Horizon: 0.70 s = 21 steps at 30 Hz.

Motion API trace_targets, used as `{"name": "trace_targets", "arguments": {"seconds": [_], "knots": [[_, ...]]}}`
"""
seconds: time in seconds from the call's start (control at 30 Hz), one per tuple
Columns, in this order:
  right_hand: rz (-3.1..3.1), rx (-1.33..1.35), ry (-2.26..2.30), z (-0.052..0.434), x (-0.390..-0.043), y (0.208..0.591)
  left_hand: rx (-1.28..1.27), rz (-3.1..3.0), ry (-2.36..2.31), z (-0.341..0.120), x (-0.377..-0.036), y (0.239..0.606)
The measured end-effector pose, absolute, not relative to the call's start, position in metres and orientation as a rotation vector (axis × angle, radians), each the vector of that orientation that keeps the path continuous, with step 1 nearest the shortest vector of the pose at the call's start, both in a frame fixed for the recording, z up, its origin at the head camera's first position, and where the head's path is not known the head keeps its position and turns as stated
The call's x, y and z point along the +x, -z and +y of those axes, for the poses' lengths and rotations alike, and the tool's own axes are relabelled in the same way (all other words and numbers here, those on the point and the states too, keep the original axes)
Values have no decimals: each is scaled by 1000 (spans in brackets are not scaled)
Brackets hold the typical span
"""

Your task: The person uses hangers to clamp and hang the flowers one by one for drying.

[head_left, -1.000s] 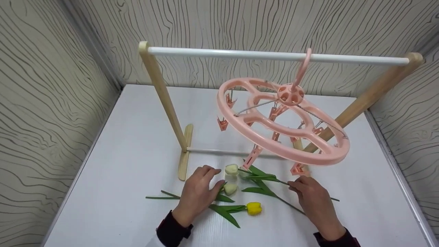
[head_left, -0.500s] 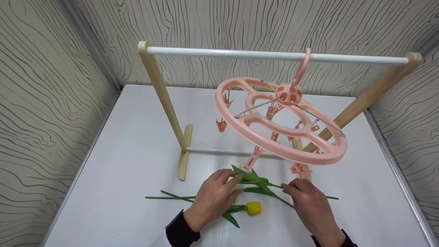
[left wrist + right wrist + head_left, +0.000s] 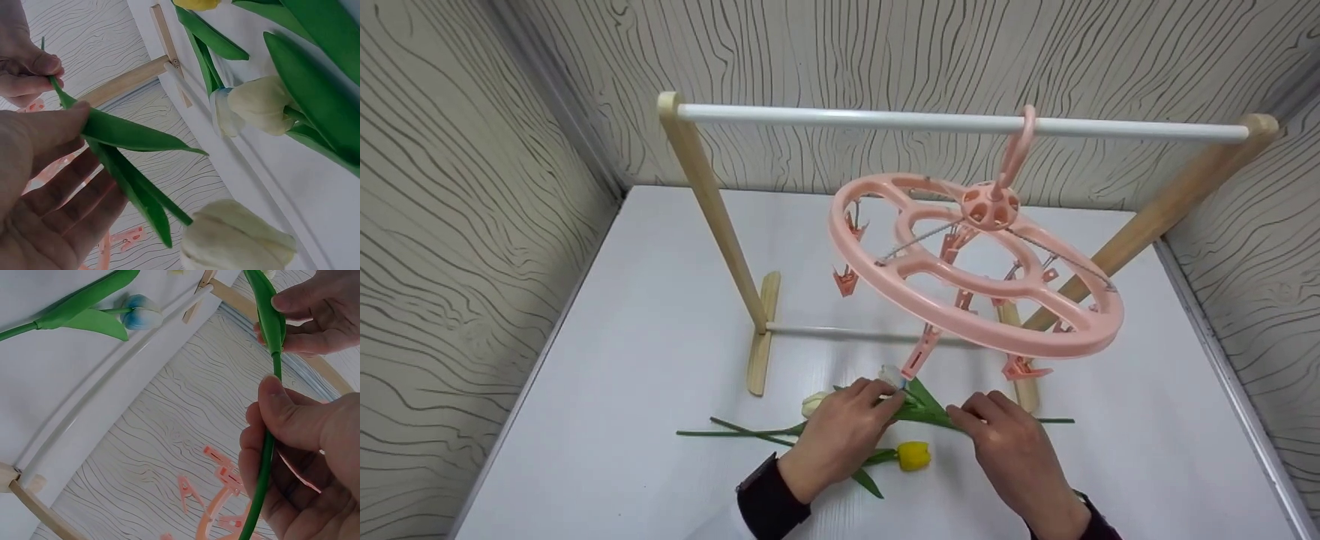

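Both hands hold one white tulip with green leaves. In the left wrist view its pale bloom (image 3: 233, 242) points down to the right. My left hand (image 3: 840, 435) pinches the leaves (image 3: 132, 134) between thumb and fingers. My right hand (image 3: 1012, 446) grips the green stem (image 3: 263, 478) farther down, thumb against fingers. On the table below lie a yellow tulip (image 3: 914, 456), another white tulip (image 3: 260, 106) and a blue-and-white tulip (image 3: 142, 312). Much of the held flower is covered by the hands in the head view.
A pink round clip hanger (image 3: 915, 300) hangs by its hook from the white bar (image 3: 840, 116) of a wooden rack. One dangling pink clip (image 3: 921, 354) reaches down just above the left hand's fingers. The rack's wooden foot (image 3: 763, 337) stands on the white table (image 3: 645, 300).
My left hand has moved right and taken hold of the white tulip's leaves. My right hand has shifted left with its stem. The hanger has swayed slightly.
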State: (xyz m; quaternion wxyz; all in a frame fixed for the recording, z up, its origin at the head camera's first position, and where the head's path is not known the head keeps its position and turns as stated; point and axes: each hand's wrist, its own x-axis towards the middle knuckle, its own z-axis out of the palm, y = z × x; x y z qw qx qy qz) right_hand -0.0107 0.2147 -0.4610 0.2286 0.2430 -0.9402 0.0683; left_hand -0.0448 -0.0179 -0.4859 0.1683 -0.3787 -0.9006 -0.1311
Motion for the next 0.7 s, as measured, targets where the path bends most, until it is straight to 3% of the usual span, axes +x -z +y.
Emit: {"name": "trace_targets", "arguments": {"seconds": [0.7], "knots": [[-2453, 798, -208, 210, -6, 461, -1065, -2698, 478, -22, -45, 486]]}}
